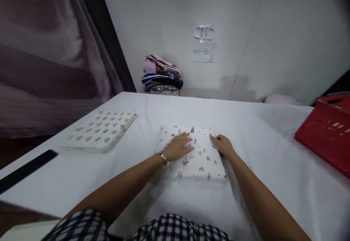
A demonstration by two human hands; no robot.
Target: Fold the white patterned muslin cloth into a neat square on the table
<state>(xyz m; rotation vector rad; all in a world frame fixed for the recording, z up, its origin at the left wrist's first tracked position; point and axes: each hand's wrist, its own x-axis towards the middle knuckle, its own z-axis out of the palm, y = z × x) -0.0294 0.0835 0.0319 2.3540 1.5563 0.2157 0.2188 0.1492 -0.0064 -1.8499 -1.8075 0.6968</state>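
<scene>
In front of me on the white table lies a folded white cloth (pixel 201 164) printed with small scattered figures. My left hand (pixel 177 147), with a silver band at the wrist, rests flat on its upper left part, fingers spread. At the cloth's right edge, my right hand (pixel 223 145) has its fingers curled in, with thumb and forefinger gripping the edge. Pale, thin material (pixel 237 188) shows by the cloth's near right side; I cannot tell what it is. A second folded cloth (pixel 100 129), white with rows of grey-green prints, lies to the left.
A black strip (pixel 27 170) lies on the white table (pixel 262 153) at the left edge. At the right stands a red basket (pixel 325 128). Behind the table, a pile of folded fabrics (pixel 162 77) sits by the wall with paper labels (pixel 202 51). Pinkish drapery (pixel 49 51) hangs at the left.
</scene>
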